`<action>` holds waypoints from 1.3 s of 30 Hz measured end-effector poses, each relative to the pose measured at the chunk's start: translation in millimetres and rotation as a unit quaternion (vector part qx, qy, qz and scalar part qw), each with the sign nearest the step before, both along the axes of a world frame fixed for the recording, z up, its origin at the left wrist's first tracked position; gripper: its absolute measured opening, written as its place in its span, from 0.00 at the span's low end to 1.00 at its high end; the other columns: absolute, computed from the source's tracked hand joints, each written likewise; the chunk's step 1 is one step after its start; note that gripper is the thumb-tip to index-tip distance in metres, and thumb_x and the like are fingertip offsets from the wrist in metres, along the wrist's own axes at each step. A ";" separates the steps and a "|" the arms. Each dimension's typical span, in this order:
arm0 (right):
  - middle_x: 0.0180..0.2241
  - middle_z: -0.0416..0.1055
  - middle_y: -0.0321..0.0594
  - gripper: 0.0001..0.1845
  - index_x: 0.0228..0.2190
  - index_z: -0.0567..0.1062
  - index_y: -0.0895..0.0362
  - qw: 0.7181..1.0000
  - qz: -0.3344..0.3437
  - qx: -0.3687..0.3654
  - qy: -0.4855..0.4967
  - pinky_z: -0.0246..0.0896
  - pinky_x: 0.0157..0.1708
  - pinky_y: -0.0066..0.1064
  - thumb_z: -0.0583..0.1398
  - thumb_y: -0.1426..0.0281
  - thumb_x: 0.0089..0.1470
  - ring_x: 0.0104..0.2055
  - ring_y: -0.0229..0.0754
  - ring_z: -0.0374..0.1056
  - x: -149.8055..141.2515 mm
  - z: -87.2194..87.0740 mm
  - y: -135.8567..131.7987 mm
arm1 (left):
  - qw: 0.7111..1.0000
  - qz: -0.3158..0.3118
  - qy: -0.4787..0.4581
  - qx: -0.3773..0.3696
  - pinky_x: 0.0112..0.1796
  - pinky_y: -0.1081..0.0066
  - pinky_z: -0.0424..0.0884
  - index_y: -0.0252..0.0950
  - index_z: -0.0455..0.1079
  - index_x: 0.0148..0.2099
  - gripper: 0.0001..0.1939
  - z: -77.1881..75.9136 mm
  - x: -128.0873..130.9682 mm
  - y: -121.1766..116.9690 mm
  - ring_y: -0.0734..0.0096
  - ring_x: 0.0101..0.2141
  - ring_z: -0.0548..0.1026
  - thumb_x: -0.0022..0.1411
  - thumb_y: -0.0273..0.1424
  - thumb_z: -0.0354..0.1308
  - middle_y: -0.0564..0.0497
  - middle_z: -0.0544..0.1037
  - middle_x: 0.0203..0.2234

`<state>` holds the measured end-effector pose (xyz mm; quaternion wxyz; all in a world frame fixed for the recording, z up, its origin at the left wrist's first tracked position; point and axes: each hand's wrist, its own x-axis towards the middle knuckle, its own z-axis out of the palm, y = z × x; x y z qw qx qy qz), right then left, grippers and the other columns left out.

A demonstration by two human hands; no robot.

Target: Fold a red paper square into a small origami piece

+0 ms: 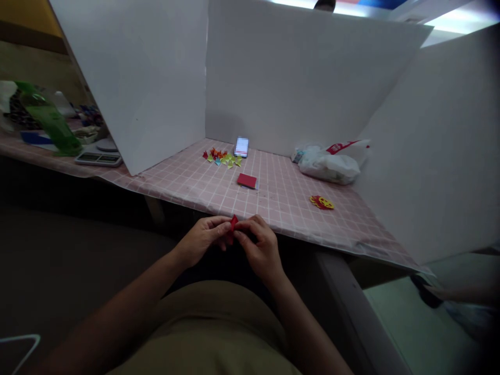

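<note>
My left hand [205, 237] and my right hand [260, 247] meet just below the near edge of the table, both pinching a small red folded paper piece [233, 224] between their fingertips. On the pink checked tablecloth [281, 203] beyond them lies a red stack of paper squares [247, 180]. Farther back sits a cluster of small folded paper pieces [221, 157] in red, orange, yellow and green, next to a small white and blue pack [241, 147].
White boards [297, 78] wall the table on three sides. A white plastic bag [330, 162] lies at the back right and a red and yellow sticker [322, 202] nearer. A green bottle [49, 119] and a calculator [98, 159] stand outside at the left.
</note>
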<state>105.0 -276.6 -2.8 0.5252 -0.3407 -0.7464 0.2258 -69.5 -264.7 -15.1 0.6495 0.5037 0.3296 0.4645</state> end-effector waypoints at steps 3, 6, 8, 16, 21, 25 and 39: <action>0.33 0.68 0.37 0.09 0.35 0.77 0.55 1.000 0.009 -0.018 -0.021 0.62 0.37 0.32 0.62 0.81 0.56 0.36 0.40 0.66 0.4 -0.7 1.1 | 1.000 0.004 -0.011 -0.010 0.26 0.77 0.68 0.34 0.80 0.42 0.16 -0.5 -0.5 -0.3 0.75 0.29 0.72 0.59 0.41 0.67 0.49 0.77 0.32; 0.33 0.66 0.37 0.09 0.33 0.75 0.55 0.999 0.008 -0.020 -0.031 0.62 0.38 0.33 0.62 0.81 0.55 0.37 0.40 0.65 -0.5 -2.6 2.6 | 1.000 -0.001 -0.021 -0.018 0.26 0.77 0.68 0.34 0.79 0.42 0.16 -1.9 -0.2 -0.8 0.75 0.28 0.72 0.58 0.42 0.67 0.48 0.78 0.34; 0.33 0.66 0.36 0.10 0.31 0.75 0.54 0.999 0.013 -0.020 -0.026 0.62 0.38 0.33 0.62 0.82 0.55 0.37 0.40 0.65 -1.1 -3.6 3.6 | 0.999 -0.004 -0.027 -0.022 0.26 0.77 0.68 0.34 0.79 0.42 0.16 -2.8 0.1 -1.4 0.75 0.28 0.72 0.58 0.42 0.68 0.48 0.78 0.34; 0.36 0.66 0.40 0.09 0.32 0.77 0.54 0.999 0.012 0.013 -0.046 0.64 0.41 0.35 0.60 0.78 0.60 0.40 0.42 0.66 -0.3 -3.9 3.7 | 0.999 0.011 -0.020 -0.044 0.32 0.74 0.73 0.36 0.79 0.46 0.18 0.6 0.7 -3.4 0.72 0.33 0.76 0.55 0.39 0.71 0.48 0.80 0.38; 0.42 0.68 0.45 0.09 0.38 0.79 0.53 0.994 0.000 0.061 -0.095 0.66 0.44 0.40 0.58 0.74 0.63 0.45 0.45 0.68 1.0 -8.6 4.6 | 0.997 0.054 -0.015 -0.060 0.34 0.72 0.74 0.35 0.78 0.42 0.15 7.6 2.7 -5.5 0.71 0.32 0.77 0.54 0.37 0.71 0.50 0.79 0.34; 0.42 0.69 0.44 0.09 0.38 0.81 0.52 0.993 -0.011 0.074 -0.087 0.68 0.45 0.41 0.59 0.73 0.63 0.46 0.46 0.69 0.1 -13.3 4.9 | 0.993 0.097 -0.015 -0.064 0.34 0.71 0.74 0.34 0.77 0.37 0.14 11.1 6.3 -8.4 0.71 0.31 0.76 0.52 0.38 0.71 0.51 0.78 0.31; 0.47 0.69 0.44 0.15 0.38 0.79 0.47 0.968 -0.111 0.214 -0.073 0.68 0.46 0.46 0.59 0.79 0.58 0.48 0.50 0.67 -11.7 -31.8 -0.7 | 0.966 0.259 0.016 0.013 0.36 0.72 0.67 0.33 0.76 0.31 0.08 11.1 22.7 -12.5 0.72 0.30 0.71 0.54 0.33 0.65 0.52 0.77 0.26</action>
